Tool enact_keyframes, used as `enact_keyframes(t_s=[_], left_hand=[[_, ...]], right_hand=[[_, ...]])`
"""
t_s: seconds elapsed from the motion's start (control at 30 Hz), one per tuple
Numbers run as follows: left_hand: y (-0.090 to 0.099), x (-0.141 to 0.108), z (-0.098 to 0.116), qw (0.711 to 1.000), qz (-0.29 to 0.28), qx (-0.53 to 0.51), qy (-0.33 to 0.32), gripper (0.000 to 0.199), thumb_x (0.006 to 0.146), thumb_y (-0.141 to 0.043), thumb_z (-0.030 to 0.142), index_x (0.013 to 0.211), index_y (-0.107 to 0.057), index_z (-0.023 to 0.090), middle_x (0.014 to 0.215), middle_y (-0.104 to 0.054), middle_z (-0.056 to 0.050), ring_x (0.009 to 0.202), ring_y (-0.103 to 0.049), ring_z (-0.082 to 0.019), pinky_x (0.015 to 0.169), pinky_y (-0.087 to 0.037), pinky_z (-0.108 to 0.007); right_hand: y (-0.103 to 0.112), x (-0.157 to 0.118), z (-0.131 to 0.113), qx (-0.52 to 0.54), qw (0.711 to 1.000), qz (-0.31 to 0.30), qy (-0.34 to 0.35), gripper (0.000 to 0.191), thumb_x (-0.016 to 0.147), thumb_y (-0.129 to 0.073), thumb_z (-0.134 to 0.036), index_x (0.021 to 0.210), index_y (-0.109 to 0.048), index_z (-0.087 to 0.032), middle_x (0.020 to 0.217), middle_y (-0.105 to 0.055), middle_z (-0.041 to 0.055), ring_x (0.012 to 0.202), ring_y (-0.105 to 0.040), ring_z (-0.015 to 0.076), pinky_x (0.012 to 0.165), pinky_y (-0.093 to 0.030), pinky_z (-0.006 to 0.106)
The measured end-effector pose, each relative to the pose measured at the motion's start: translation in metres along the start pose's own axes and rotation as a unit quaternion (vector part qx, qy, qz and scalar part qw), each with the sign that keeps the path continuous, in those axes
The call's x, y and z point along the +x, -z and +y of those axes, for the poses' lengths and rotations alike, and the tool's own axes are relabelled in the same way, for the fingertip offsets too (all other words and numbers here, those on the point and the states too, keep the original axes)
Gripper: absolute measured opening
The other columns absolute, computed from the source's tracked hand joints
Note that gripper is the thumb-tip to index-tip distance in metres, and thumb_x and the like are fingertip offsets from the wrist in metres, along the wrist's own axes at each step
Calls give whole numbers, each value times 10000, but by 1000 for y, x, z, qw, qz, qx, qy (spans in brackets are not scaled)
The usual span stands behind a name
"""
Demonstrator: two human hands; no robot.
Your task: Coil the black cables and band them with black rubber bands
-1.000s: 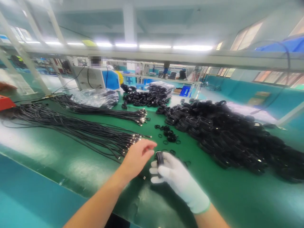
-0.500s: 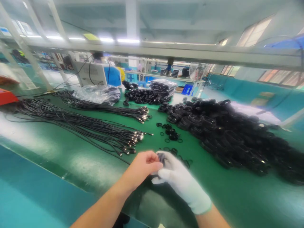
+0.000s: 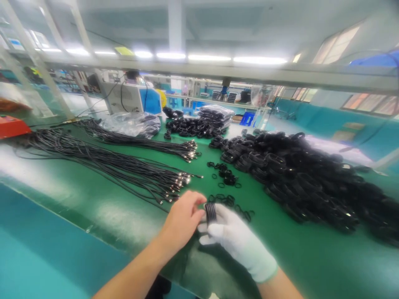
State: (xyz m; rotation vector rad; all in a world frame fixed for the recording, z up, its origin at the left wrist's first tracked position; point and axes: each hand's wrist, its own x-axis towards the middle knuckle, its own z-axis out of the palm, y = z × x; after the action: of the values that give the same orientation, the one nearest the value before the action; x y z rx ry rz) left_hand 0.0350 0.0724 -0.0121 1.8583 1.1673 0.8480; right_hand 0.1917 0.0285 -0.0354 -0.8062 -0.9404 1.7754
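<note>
Inside a white glove, my right hand (image 3: 232,232) grips a small coil of black cable (image 3: 211,213) between thumb and fingers. Bare and bent, my left hand (image 3: 184,216) is at the coil's left side, thumb and fingertips curled close to it; whether they pinch anything is too small to tell. Small black rings (image 3: 229,179) lie on the green table just beyond my hands. To the left stretch long black cables (image 3: 124,166) with shiny metal connectors at their right ends. A large heap of coiled black cables (image 3: 280,166) covers the right side.
Behind the cables lie a clear plastic bag (image 3: 132,123) and a white and blue machine (image 3: 134,97). Further coils (image 3: 195,126) and a bagged stack (image 3: 215,113) stand at the back. A red box (image 3: 14,126) sits far left. The table's front edge (image 3: 89,229) runs diagonally below.
My left hand has shifted slightly up and left, off the front of the coil, so more of the coil shows. The view has moved a little.
</note>
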Motion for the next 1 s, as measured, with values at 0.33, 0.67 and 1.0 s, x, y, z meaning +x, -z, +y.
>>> enact_keyframes(t_s=[0.33,0.67,1.0], left_hand=[[-18,8,-9,998,56,-6,-29,256,686,-465,26,767,-646,188,756,-613,9,704,-582,-126,670,-463,-240],[32,26,-2,930,-265,-251,-34,448,711,-641,163,1156,-603,201,1190,-605,-66,1090,-548,-229,943,-422,-341],[23,29,-8,996,-58,-67,-32,372,757,-616,287,1122,-618,214,1134,-627,-65,1010,-586,-218,926,-451,-360]], right_hand=[[-6,-3,-2,14,1000,-21,1,409,737,-683,-161,1126,-558,-142,1007,-557,78,867,-575,174,685,-531,305],[5,0,-1,244,946,-191,-94,558,818,-453,-483,1111,-580,-25,1112,-606,184,762,-637,170,595,-554,274],[7,-3,-5,-40,999,36,4,476,749,-649,-254,1163,-451,-127,993,-586,113,694,-654,204,604,-549,375]])
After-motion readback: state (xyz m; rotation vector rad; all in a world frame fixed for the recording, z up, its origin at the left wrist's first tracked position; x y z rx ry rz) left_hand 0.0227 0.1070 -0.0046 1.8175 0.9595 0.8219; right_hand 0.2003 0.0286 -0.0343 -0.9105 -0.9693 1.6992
